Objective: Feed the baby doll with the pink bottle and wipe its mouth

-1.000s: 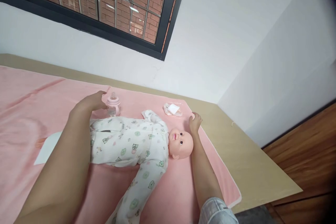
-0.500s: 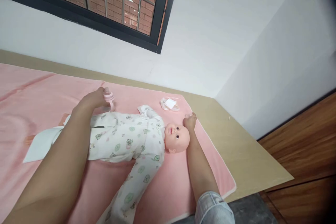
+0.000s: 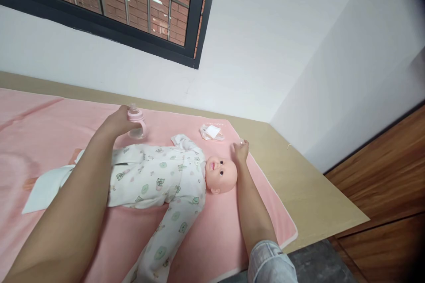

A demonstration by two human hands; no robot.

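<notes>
My left hand (image 3: 118,123) is closed around a pink-topped baby bottle (image 3: 137,116) with a clear body, a side handle and a teat pointing up. Below that hand lies a baby doll (image 3: 159,174) on its back, in a white suit printed with green and brown figures. The doll's bald head (image 3: 222,174) points right, close to my right forearm. My right hand (image 3: 241,152) is closed on a small clear cap-like piece (image 3: 241,142) beyond the head; its exact kind is hard to make out.
A pink blanket (image 3: 206,234) covers most of the tan board (image 3: 282,163). Near its far edge sits a clear plastic packet (image 3: 212,131) with a white label. Behind are a white wall (image 3: 249,44) and a barred window (image 3: 149,4); wooden panels (image 3: 381,177) stand at right.
My left hand has lifted the bottle slightly, and more of its clear body shows. The small clear piece in my right hand has risen a little. The view has shifted slightly.
</notes>
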